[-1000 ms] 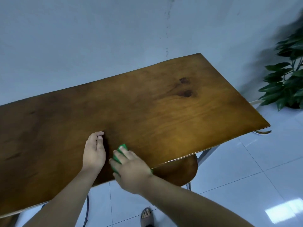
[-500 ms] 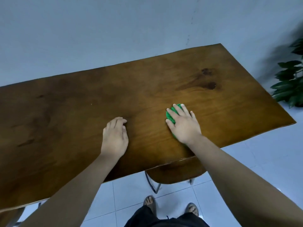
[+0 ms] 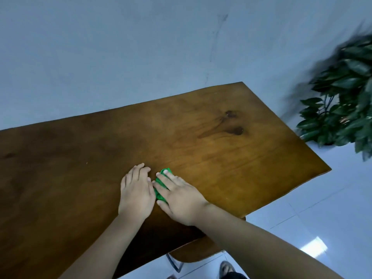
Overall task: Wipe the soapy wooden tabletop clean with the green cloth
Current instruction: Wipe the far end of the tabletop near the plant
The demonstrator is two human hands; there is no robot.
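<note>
The brown wooden tabletop (image 3: 221,158) fills the middle of the head view, with two dark knots near its far right part. A small green cloth (image 3: 161,187) lies on it near the front edge. My right hand (image 3: 179,196) lies flat on top of the cloth with straight fingers, covering most of it. Just left of it, my left hand (image 3: 136,190) rests palm down on the bare wood, fingers straight, almost touching the right hand. No foam is visible on the wood.
A grey wall (image 3: 141,47) runs behind the table. A leafy potted plant (image 3: 346,97) stands on the white tiled floor (image 3: 322,208) at the right. A wooden chair seat (image 3: 193,252) shows under the front edge, with my feet beside it.
My right hand slid the cloth left across the wood, back up against my left hand. The left hand stayed flat on the table. The view tilted upward.
</note>
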